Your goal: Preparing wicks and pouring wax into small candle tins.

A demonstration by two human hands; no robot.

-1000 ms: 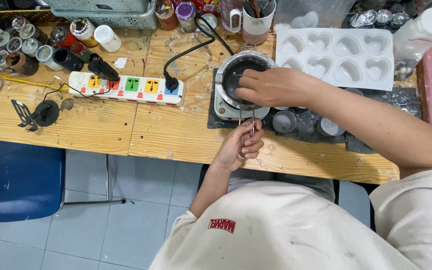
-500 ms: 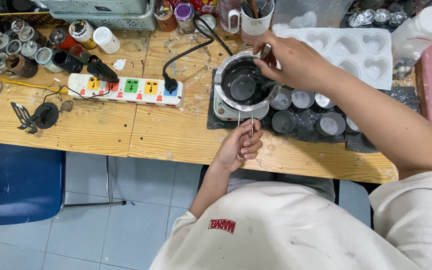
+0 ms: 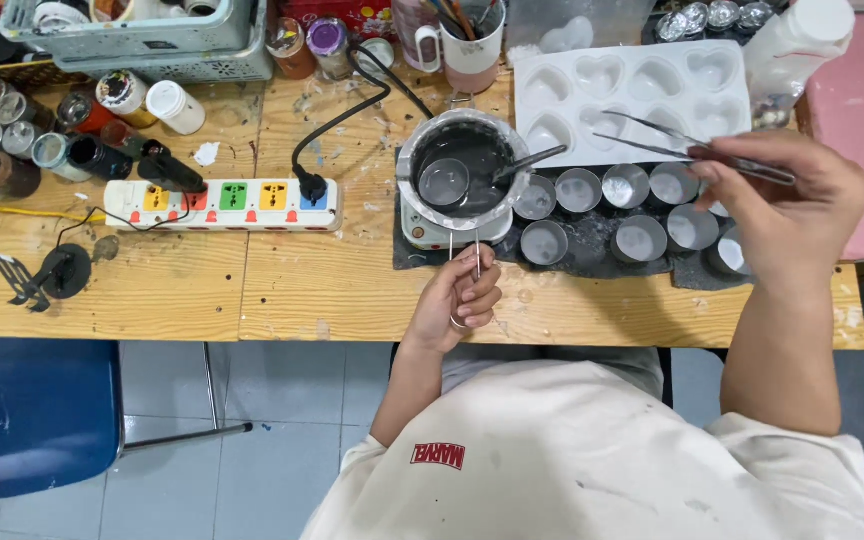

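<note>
Left hand (image 3: 464, 296), lower centre of frame, fingers curled shut around the wire handle (image 3: 464, 250) of a small metal melting pot (image 3: 460, 165). Pot sits on a little white heater (image 3: 452, 228) at upper centre, on a dark mat (image 3: 602, 262). Dark liquid inside; a spoon (image 3: 527, 162) leans in it, handle over the right rim.

Right hand (image 3: 790, 205), right of frame, raised above the bench (image 3: 332, 285), fingers pinched closed on long metal tweezers (image 3: 687, 148). Tips point left, over the white heart-shaped mould tray (image 3: 632, 80).

Small round metal cups (image 3: 607, 210) in two rows on the mat, just right of the pot, below the tray.

White power strip (image 3: 222, 203) with coloured sockets left of the heater, black plug in it. Paint jars (image 3: 42, 130) crowd the upper left. Mug with brushes (image 3: 467, 40) at top centre. Blue chair (image 3: 32, 415) lower left.
</note>
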